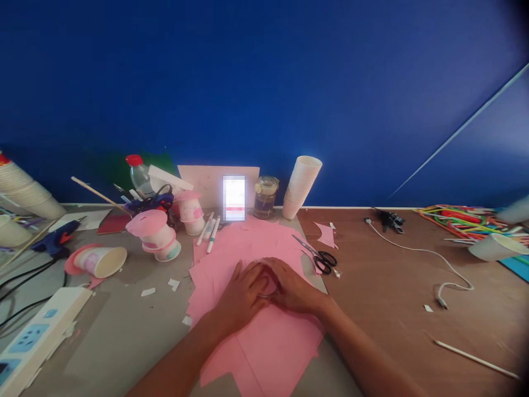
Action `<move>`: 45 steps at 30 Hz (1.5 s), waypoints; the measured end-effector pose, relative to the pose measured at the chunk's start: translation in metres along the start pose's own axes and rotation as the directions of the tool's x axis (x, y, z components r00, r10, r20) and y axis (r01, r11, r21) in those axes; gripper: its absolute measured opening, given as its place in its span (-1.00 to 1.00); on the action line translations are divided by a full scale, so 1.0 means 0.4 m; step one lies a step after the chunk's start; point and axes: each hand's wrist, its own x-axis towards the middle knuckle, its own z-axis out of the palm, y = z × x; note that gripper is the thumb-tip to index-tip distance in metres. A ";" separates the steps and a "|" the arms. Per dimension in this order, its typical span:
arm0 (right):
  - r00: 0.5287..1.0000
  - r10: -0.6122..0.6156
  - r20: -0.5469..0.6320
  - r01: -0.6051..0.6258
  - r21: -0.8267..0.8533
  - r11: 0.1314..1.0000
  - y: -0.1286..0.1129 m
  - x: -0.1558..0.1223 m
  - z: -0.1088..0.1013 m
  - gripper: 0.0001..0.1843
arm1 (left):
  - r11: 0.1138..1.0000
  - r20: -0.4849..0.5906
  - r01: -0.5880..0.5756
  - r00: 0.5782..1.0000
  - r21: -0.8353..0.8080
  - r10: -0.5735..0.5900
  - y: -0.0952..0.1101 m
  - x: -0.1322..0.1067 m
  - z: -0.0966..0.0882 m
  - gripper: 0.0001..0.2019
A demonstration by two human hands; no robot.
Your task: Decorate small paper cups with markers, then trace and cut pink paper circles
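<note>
Over a pile of pink paper sheets point(273, 342), both hands meet with their fingers curved inward. My left hand point(243, 289) and my right hand point(291, 286) close around a pink paper piece point(269, 282) with a pale curved rim at its lower edge. Fingers cover most of it, so its full shape is hidden. Black-handled scissors point(324, 261) lie just right of my right hand, partly on the pink paper. Two white markers point(211, 234) lie beyond my left hand at the back of the pile.
A lit phone point(234, 198), a glass jar point(265, 198) and a tall paper cup stack point(301, 184) stand along the wall. Pink-trimmed paper cups point(152, 237), a glue gun point(53, 237) and a power strip point(41, 336) are left. A white cable point(413, 249) lies right.
</note>
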 end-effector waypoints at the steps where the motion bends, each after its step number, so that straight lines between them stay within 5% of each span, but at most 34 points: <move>1: 1.000 0.006 0.006 -0.006 0.002 1.000 0.000 0.000 -0.001 -0.24 | 1.000 -0.004 -0.010 1.000 0.004 0.010 0.001 0.000 0.000 -0.73; 16: 0.970 0.165 0.178 -0.186 0.106 0.977 0.020 -0.020 -0.023 -0.09 | 0.999 0.023 0.028 0.999 -0.035 -0.027 0.019 0.002 -0.026 -0.81; 20: 0.970 0.171 0.172 -0.203 0.190 0.961 0.029 -0.027 -0.031 -0.11 | 0.998 -0.144 0.048 0.988 -0.029 -0.052 -0.011 -0.003 -0.034 -0.73; 24: 0.985 0.166 0.046 -0.172 0.285 0.943 0.049 -0.032 -0.036 -0.19 | 0.976 -0.395 0.218 0.898 0.018 -0.193 -0.096 -0.006 -0.042 -0.74; 28: 0.952 0.184 -0.245 -0.051 0.465 0.884 0.090 -0.032 -0.032 -0.33 | 0.883 -0.480 0.457 0.803 0.113 -0.354 -0.175 -0.016 -0.054 -0.71; 34: 0.838 0.313 -0.448 -0.045 0.514 0.857 0.117 -0.027 -0.024 -0.43 | 0.802 -0.368 0.527 0.831 0.280 -0.418 -0.199 -0.025 -0.063 -0.72; 45: 0.811 0.351 -0.468 -0.055 0.537 0.842 0.112 -0.025 -0.020 -0.49 | 0.784 -0.368 0.571 0.802 0.243 -0.470 -0.206 -0.022 -0.058 -0.73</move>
